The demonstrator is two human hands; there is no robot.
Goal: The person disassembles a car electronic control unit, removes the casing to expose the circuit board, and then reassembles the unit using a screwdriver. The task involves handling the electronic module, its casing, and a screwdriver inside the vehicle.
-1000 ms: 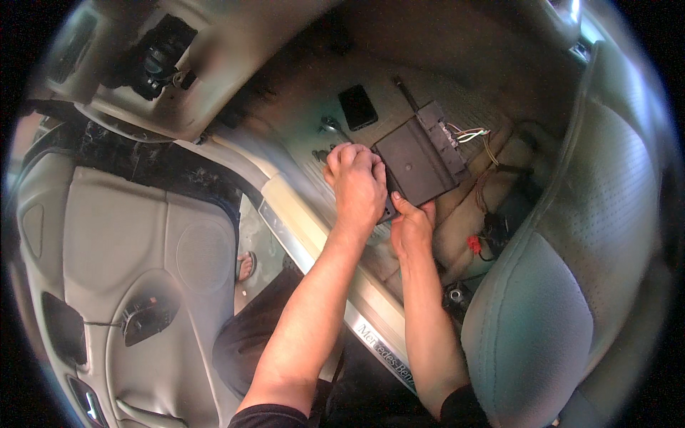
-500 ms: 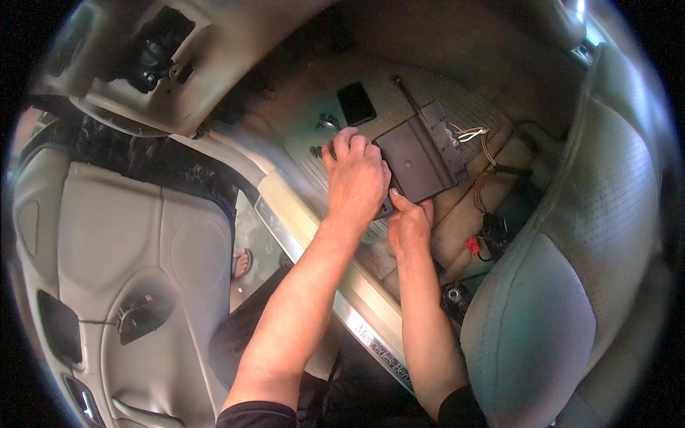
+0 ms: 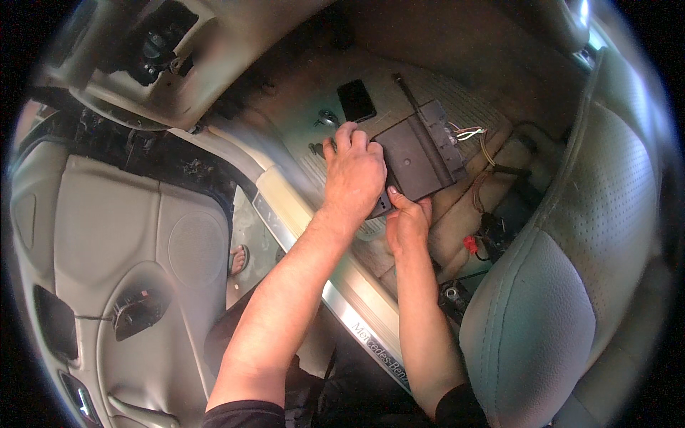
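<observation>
At the far left of the footwell, a beige moulded door panel (image 3: 100,207) with smooth, curved contours is noted, and a rounded, fine-textured speaker grille (image 3: 198,250) is set into it. Above, a black mechanism (image 3: 155,55) is exposed in an irregular dashboard opening. A foot in a dark sandal (image 3: 238,260) is seen beyond the cream, ridged plastic door sill (image 3: 289,207). On the ribbed grey floor mat (image 3: 303,132), a small shiny dark object (image 3: 328,118) is found; its kind cannot be told.

The left hand (image 3: 355,171) is placed over the left end of a flat, rectangular, matt dark-brown plastic box (image 3: 399,171), its fingers bent and set close together; whether anything is pinched cannot be told, the thumb being hidden. Beyond it, a black, flat-faced rectangular phone (image 3: 357,100) is laid. The lower edge of the box is gripped by the right hand (image 3: 409,222), the thumb on top and the fingers beneath. The box is thus located ahead of the right hand and to the right of the left.

At its right end, thin white and brown wires (image 3: 469,133) are attached. Further right, a red plastic connector (image 3: 470,244) and a grey seat (image 3: 535,321) with a perforated panel are recorded.
</observation>
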